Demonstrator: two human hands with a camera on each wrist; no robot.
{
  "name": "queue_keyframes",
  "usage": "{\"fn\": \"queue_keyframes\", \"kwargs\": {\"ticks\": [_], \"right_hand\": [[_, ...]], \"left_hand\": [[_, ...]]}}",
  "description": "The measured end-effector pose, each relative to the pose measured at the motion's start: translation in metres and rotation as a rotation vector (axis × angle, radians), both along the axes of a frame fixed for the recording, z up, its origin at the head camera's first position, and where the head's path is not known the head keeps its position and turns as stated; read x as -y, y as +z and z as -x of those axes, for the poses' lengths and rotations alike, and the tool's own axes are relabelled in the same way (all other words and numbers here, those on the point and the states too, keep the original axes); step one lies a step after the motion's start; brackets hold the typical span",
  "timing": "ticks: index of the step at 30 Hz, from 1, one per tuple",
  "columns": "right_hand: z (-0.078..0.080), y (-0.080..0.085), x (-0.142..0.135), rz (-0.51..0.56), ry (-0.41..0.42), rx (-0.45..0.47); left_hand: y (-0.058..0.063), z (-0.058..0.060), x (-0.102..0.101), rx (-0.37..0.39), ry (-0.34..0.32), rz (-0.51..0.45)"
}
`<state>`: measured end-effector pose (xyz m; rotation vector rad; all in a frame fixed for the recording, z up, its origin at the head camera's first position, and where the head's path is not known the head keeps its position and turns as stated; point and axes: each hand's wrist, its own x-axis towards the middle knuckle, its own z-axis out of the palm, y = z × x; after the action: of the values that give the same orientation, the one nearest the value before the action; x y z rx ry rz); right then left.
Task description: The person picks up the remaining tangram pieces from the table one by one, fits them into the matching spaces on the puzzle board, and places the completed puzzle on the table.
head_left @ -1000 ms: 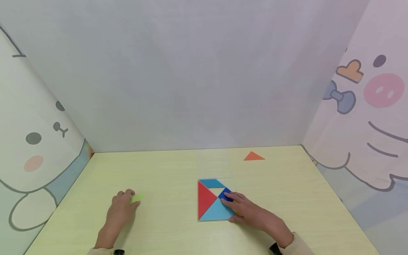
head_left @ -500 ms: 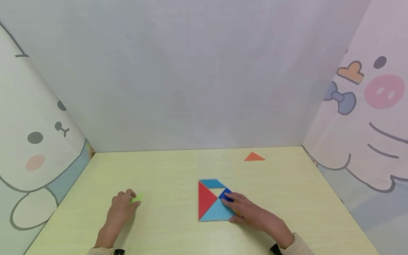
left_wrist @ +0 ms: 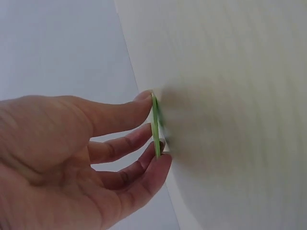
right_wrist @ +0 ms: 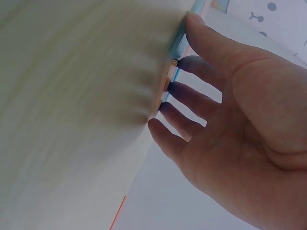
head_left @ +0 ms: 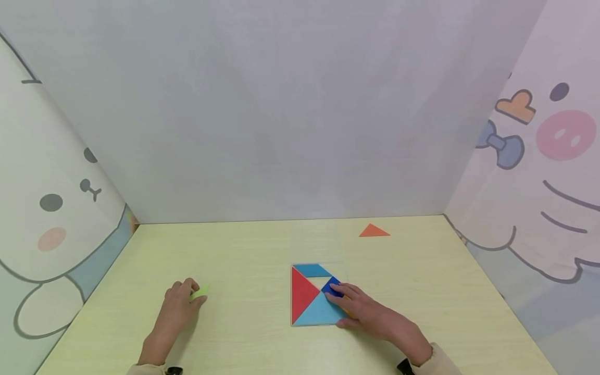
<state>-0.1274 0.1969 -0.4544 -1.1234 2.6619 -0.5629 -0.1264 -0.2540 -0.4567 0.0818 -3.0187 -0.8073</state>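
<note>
My left hand [head_left: 175, 307] pinches a light green tangram piece [head_left: 200, 292] between thumb and fingers at the table's left. In the left wrist view that green piece [left_wrist: 155, 127] shows edge-on, close over the surface. My right hand [head_left: 367, 311] rests its spread fingertips on the right side of a partly filled tangram square. Under and beside those fingers lie a dark blue square [head_left: 330, 285], a light blue large triangle [head_left: 319, 311] and a mostly covered yellow piece [head_left: 348, 299]. A red large triangle [head_left: 302, 295] forms the left side, and a blue parallelogram [head_left: 312, 270] lies along the top.
An orange-red triangle [head_left: 374, 230] lies alone near the table's back edge, right of centre. A faint transparent panel [head_left: 315, 240] extends behind the tangram. A grey wall [head_left: 281, 130] stands at the back, with cartoon-printed panels on both sides.
The green piece has shifted and turned slightly in my left fingers. My right hand keeps its place on the tangram, and the other pieces lie as before.
</note>
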Motion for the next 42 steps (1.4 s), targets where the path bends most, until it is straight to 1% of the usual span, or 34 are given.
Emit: {"fn": "queue_keyframes", "kwargs": {"ticks": [3,8,23,26,34,42], "right_hand": [[0.0002,-0.0003,0.0005,0.0,0.006,-0.016],[0.0006,-0.0003,0.0011,-0.002,0.007,-0.024],[0.0013,-0.003,0.0005,0.019,0.004,-0.007],[0.0017,-0.0031,0.0007,0.013,-0.002,0.003],[0.0015,-0.0032,0.0006,0.012,-0.005,0.002],[0.0016,-0.003,0.0003,0.01,-0.005,0.004]], "left_hand": [[0.0005,0.0004,0.0001,-0.013,-0.009,-0.01],[0.0006,0.0016,0.0016,-0.025,-0.017,0.0],[0.0029,0.0038,0.0045,0.0,-0.001,-0.018],[0.0027,0.0036,0.0052,-0.013,-0.003,-0.028],[0.0038,0.0013,0.003,-0.086,-0.004,-0.041],[0.0049,0.0015,0.0003,-0.078,-0.01,-0.034]]}}
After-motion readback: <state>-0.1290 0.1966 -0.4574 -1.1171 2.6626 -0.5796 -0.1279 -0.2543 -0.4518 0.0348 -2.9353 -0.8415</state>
